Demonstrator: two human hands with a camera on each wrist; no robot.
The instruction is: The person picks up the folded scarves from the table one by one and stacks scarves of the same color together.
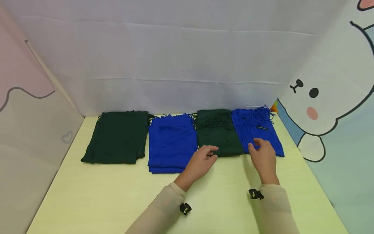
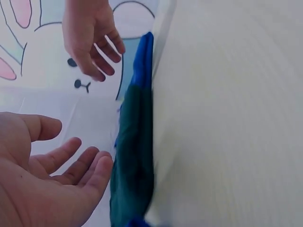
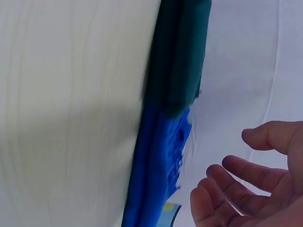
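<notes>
Folded fringed scarves lie in a row along the back of the table. From the left in the head view come a dark green scarf [image 1: 117, 138], a blue scarf [image 1: 172, 143], a second green scarf [image 1: 219, 133] and a second blue scarf [image 1: 255, 126] with a small dark label. My left hand [image 1: 201, 162] hovers by the front left corner of the second green scarf, fingers loosely bent around nothing. Over the front of the second blue scarf is my right hand [image 1: 264, 159], thumb and fingers apart. Both wrist views show air between each palm and the cloth.
The pale yellow table [image 1: 102, 201] stretches toward me in front of the scarves. White cloth [image 1: 181, 58] hangs behind them, and a printed cartoon wall [image 1: 336, 107] stands at the right. Small black devices [image 1: 185, 208] are worn at both wrists.
</notes>
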